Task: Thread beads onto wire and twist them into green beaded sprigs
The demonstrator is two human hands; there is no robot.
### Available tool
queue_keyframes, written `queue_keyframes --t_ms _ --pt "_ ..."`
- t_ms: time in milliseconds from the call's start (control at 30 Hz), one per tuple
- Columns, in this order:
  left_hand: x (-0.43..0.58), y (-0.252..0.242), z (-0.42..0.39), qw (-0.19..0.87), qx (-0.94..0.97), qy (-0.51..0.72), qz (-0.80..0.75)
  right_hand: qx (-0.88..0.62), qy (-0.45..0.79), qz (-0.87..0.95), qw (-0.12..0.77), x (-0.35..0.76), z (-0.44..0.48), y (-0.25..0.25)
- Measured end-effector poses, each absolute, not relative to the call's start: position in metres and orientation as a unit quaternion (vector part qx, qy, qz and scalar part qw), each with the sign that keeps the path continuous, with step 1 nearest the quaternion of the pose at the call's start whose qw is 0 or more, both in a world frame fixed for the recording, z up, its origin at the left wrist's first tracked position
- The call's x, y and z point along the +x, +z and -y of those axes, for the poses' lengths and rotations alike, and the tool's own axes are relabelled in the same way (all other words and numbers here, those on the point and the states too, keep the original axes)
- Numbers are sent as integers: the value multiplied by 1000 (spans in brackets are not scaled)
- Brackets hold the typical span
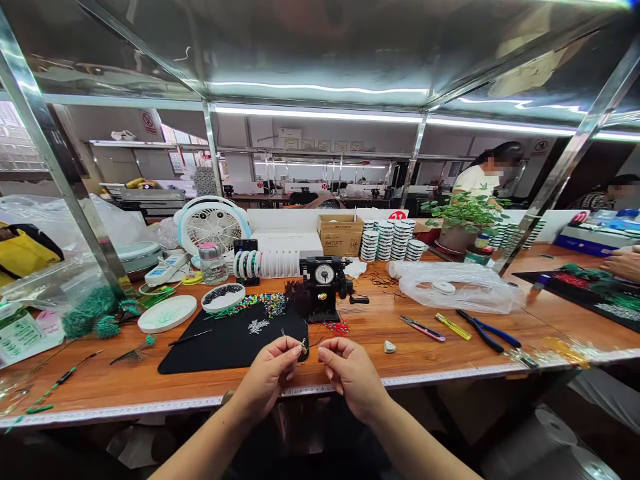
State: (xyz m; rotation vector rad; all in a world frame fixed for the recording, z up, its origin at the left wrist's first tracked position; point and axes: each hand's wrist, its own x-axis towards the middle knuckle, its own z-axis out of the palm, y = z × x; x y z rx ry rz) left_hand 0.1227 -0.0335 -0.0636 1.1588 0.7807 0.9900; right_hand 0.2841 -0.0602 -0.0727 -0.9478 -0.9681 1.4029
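Your left hand point(270, 377) pinches one thin metal wire point(303, 345) in a narrow grip; your right hand point(350, 377) curls narrowly, its hold indiscernible, near one black mat point(210, 350).

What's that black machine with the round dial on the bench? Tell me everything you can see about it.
The black machine looks like painted metal. A round white dial with a needle faces the person, and a crank handle with a dark grip sticks out to its right. It stands upright on the wooden bench, beside a dark bristly bundle.
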Motion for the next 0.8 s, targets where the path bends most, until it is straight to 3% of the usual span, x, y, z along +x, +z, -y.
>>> queue_keyframes --t_ms 233,467,800 --pt "125 -68 35 653 523 419 -354 -319 631 362 608 273 58 -68" --pt "122 -73 33 625 556 406 -369 -303 687 418 511 283 57 -67" --pt "123 -71 34 589 598 389 -381 -422 621 482 452 291 54 -64"
